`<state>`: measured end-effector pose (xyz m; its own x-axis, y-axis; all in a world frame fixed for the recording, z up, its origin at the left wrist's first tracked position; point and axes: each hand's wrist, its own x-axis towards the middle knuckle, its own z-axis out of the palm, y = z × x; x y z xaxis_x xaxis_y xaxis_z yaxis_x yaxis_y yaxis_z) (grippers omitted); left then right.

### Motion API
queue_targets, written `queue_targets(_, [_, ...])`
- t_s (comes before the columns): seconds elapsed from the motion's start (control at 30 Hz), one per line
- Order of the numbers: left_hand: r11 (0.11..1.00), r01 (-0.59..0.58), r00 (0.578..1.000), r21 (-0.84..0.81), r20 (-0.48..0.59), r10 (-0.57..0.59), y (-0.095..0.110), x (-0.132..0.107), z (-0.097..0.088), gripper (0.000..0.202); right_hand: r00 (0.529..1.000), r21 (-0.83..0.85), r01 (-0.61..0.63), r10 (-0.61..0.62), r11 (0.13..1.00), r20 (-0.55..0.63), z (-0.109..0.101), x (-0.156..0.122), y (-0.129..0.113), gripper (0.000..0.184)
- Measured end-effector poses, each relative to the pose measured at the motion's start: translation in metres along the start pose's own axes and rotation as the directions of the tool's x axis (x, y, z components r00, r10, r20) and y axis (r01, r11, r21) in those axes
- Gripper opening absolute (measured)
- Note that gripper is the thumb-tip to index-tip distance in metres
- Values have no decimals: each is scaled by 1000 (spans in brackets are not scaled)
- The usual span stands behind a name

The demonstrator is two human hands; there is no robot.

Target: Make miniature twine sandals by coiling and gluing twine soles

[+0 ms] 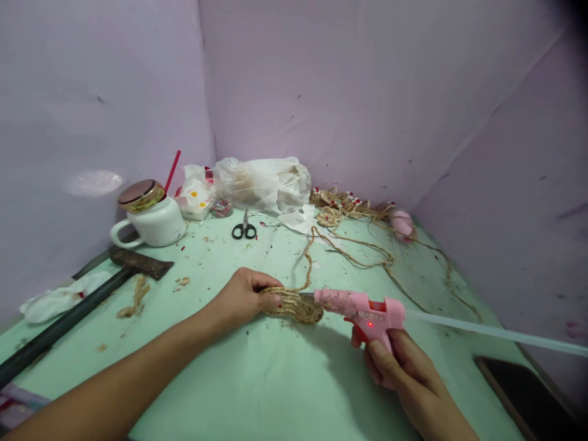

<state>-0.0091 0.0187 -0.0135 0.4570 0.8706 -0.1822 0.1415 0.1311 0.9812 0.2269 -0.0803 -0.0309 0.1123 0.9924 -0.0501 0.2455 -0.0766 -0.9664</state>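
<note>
Green table (275, 386), glue gun (342, 302), yellow-marked packet (195, 193)

Muted light, pale glare on the left wall (105, 73), diffuse shadow on the table (271, 380), dark upper-right corner.

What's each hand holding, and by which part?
Left hand: coiled twine, by its left end. Right hand: pink glue gun, by its handle.

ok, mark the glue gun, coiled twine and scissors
Glue gun (361, 304): head view, on the pink body.
Coiled twine (302, 308): head view, on the wound strands.
Scissors (245, 225): head view, where the black handles meet the blades.
</note>
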Motion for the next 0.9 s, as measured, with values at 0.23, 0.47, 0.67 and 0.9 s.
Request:
queue_targets(0.23, [999,20,999,29,-28,-19,2,0,0,20,1000,0,-6,6,1000,-31,-2,-1,-2,32])
queue_targets(0.47, [999,33,999,12,-40,-32,2,1,0,21,999,-4,-38,38,999,2,-8,-3,-4,33])
queue_targets(0.67, [999,29,999,16,-41,-28,1,1,0,20,1000,48,-23,24,999,-4,-8,-2,-4,31])
queue_targets(0.9, [999,25,999,33,-26,-24,-2,2,-2,21,1000,100,-2,5,995,-23,-8,-4,-5,31])
